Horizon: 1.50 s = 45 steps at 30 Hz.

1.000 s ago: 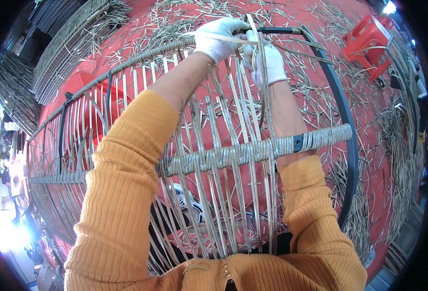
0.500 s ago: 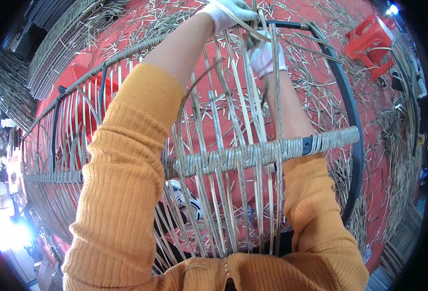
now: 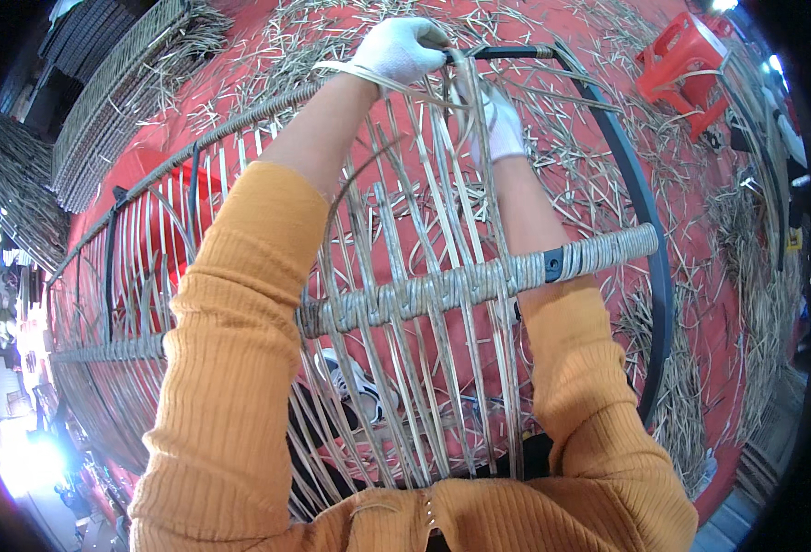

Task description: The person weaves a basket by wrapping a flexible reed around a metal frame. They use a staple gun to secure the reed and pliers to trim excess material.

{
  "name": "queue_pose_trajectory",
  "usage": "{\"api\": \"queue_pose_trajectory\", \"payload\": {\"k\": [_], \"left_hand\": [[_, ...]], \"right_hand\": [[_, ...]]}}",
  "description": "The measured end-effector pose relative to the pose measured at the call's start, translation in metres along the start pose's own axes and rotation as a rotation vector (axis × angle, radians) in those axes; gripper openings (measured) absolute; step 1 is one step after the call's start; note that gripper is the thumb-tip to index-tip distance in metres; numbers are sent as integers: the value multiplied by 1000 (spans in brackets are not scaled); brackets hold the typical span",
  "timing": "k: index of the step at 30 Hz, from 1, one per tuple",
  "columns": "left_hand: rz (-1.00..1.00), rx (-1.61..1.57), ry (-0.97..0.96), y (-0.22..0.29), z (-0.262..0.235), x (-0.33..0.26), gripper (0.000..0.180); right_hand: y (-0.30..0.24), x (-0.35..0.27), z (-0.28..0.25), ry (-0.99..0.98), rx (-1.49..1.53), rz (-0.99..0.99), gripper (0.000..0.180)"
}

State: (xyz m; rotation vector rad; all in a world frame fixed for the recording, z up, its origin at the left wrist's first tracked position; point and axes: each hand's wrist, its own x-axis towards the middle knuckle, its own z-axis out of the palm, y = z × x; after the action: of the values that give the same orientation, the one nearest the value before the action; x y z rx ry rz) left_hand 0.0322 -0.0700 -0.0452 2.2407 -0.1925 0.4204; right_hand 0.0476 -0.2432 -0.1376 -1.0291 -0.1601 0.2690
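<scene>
A dark metal frame (image 3: 660, 304) lies before me, strung with pale woven strips (image 3: 437, 336) that look like rattan or cane. At its far rail my left hand (image 3: 401, 53), in a white glove, is closed, fingertips pinching a strip where it bends over the rail. A loose strip (image 3: 336, 66) runs by that wrist. My right hand (image 3: 499, 124), also gloved, reaches up beneath the strip-wrapped crossbar (image 3: 405, 296), just short of the far rail. Its fingers look curled beside a hanging strip, which partly hides them; what they grip cannot be made out.
Cut strip scraps lie over the red floor (image 3: 552, 207). A red plastic stool (image 3: 686, 74) stands at the far right. Bundled strips (image 3: 138, 78) are stacked at the far left. A shoe (image 3: 359, 386) shows below the frame.
My left hand has moved left and down, its fingers now pinching at the rail. My right hand is slightly lower, and the view has shifted a little.
</scene>
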Motion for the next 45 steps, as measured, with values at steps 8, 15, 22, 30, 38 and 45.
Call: {"api": "queue_pose_trajectory", "payload": {"k": [8,15,22,30,38,45], "left_hand": [[-12,118,-84,2,-8,-1,34],[-25,-3,-13,17,-1,-16,34],[-28,60,-45,16,-4,-8,34],[6,166,-165,8,-10,-8,39],[9,132,-118,7,-6,-9,36],[34,-35,-99,2,-7,-5,41]], "right_hand": [[-16,-3,13,-304,182,399,15],[-41,-8,13,-367,-548,-362,18],[-58,-40,30,-149,164,212,24],[64,-183,-104,4,-742,-34,22],[113,-243,-175,109,-1277,58,37],[10,-8,24,-81,-855,-396,35]]}}
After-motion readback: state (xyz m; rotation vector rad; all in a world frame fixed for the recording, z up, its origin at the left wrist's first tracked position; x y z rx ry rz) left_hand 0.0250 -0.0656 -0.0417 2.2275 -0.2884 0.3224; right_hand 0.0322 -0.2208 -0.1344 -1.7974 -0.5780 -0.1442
